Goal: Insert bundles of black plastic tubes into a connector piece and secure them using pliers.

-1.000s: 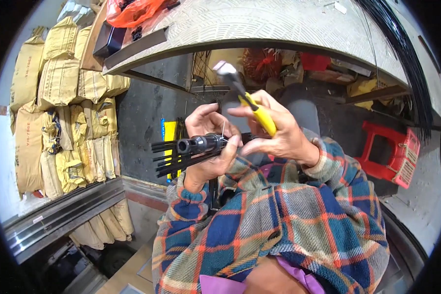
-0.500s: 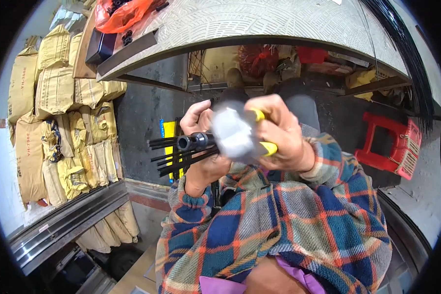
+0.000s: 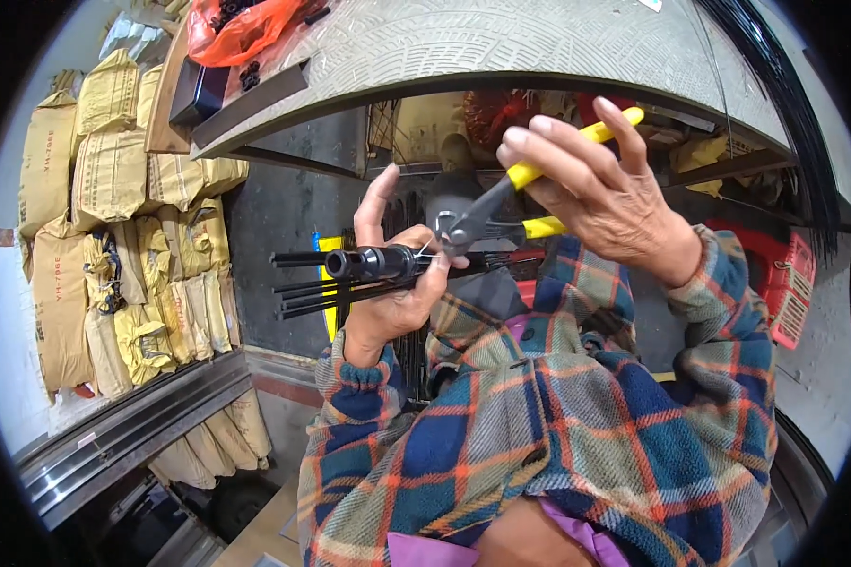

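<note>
My left hand (image 3: 392, 307) is closed around a black tube (image 3: 373, 263) with several thin black rods (image 3: 298, 300) lying along it, like a folded umbrella frame. Its index finger points up, while the thumb presses near a thin pale wire (image 3: 427, 244) at the tube. In my right hand (image 3: 624, 208) is a pair of pliers (image 3: 485, 205) with long yellow handles. The handles are spread, one along the fingers and the other under the palm. The pliers' grey head is close to the left thumb and the wire; whether the jaws touch the wire I cannot tell.
A grey table (image 3: 425, 42) stretches across the far side, with an orange-red plastic bag (image 3: 241, 33) at its left. Black rods (image 3: 785, 94) hang over its right end. A red stool (image 3: 794, 293) stands at right. Yellowish sacks (image 3: 113, 180) are stacked at left.
The blurred grey pliers head has moved away from in front of my left hand. My right hand has shifted right, its fingers have loosened and the yellow handles have spread wider.
</note>
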A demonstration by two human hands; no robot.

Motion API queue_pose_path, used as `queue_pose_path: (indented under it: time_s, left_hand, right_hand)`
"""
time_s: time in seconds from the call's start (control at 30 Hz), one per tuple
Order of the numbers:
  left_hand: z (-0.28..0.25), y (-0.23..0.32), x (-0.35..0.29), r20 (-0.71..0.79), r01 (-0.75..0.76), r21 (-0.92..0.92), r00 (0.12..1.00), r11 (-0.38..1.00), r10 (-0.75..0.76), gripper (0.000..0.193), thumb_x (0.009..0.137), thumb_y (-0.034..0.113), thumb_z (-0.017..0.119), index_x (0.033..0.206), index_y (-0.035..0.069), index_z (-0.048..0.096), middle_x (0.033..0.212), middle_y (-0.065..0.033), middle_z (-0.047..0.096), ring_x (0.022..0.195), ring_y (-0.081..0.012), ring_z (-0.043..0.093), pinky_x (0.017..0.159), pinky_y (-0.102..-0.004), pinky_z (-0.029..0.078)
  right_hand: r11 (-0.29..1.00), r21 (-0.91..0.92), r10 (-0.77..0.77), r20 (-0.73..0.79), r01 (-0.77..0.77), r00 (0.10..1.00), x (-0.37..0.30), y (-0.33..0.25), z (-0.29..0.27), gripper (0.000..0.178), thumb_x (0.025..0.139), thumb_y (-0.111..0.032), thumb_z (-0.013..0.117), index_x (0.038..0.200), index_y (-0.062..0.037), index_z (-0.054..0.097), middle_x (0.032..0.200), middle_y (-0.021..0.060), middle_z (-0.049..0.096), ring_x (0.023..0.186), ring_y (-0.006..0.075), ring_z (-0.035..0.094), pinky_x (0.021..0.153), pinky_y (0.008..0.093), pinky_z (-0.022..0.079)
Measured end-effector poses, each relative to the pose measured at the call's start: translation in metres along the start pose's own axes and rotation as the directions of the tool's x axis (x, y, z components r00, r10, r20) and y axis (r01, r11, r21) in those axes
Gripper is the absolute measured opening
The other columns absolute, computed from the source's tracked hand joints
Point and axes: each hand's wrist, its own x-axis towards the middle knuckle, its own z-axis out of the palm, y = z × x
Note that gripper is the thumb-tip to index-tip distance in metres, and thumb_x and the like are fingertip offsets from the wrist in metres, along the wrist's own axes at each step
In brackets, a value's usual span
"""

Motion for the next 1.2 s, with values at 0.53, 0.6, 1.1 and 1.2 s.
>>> queue_pose_path:
  time_s: [0.53,0.6,1.1,1.2]
  left_hand:
    - [0.004,0.000,0.002,-0.006,0.095,-0.146,0.995,0.985,-0.097,0.087,0.073,0.002,0.067,0.138,-0.001,0.009,0.078,-0.0091,0.062,0.071,-0.0111,0.059,0.069,-0.0226,0.047]
    - [-0.002,-0.010,0.000,0.083,0.057,-0.172,0.996,0.983,-0.043,0.105,0.062,0.019,0.081,0.136,-0.008,0.012,0.071,-0.0089,0.062,0.066,-0.0162,0.062,0.067,-0.0296,0.050]
    - [0.004,-0.021,-0.010,0.194,0.046,-0.253,0.981,0.966,0.004,0.073,0.058,0.047,0.072,0.110,-0.001,0.055,0.085,-0.0067,0.058,0.080,-0.0181,0.059,0.073,-0.0303,0.048]
    - [0.004,-0.014,0.001,0.177,-0.159,-0.196,0.965,0.968,0.194,0.068,0.059,0.047,0.071,0.106,0.000,0.058,0.087,-0.0077,0.060,0.082,-0.0191,0.060,0.074,-0.0304,0.048]
  right_hand:
    - [0.867,0.495,-0.051,0.202,-0.057,0.978,-0.011,-0.003,-0.018,0.027,0.077,-0.011,0.057,0.103,-0.0066,0.057,0.107,0.0091,0.048,0.091,0.0217,0.052,0.073,0.0341,0.044]
    - [0.503,0.832,-0.178,0.364,-0.234,0.914,-0.006,0.010,-0.034,0.026,0.078,-0.011,0.059,0.101,-0.0045,0.049,0.093,0.0127,0.053,0.080,0.0249,0.057,0.060,0.0342,0.045]
    - [-0.020,0.609,-0.578,0.640,-0.793,0.506,-0.007,0.030,-0.056,0.038,0.087,-0.021,0.053,0.117,-0.0003,0.042,0.094,0.0170,0.061,0.066,0.0273,0.065,0.059,0.0345,0.051]
    - [-0.504,0.354,-0.494,0.630,-0.788,0.599,-0.023,0.024,-0.042,0.053,0.086,-0.023,0.057,0.125,0.0045,0.034,0.098,0.0156,0.060,0.068,0.0201,0.063,0.060,0.0294,0.051]
